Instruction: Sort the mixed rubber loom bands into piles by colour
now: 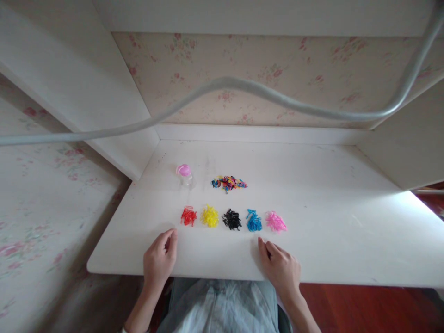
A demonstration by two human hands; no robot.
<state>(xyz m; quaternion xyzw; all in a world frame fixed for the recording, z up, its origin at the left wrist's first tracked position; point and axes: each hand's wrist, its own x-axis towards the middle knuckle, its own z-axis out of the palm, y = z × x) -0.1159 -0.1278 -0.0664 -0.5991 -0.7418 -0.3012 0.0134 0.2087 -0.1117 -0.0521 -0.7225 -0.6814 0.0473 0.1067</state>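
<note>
Rubber bands in red (pixel 188 216) are lying near the left hand (pixel 159 259), blue rubber bands (pixel 254 221) near the right hand (pixel 282 269); each hand is resting with fingers (pixel 172 238) curled together.

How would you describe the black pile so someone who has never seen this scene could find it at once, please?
On the white table, find the row of five single-coloured piles in front of the multicoloured heap. The black pile sits in the middle, between the yellow pile and the blue pile. Its dark colour sets it apart from its bright neighbours.
</note>
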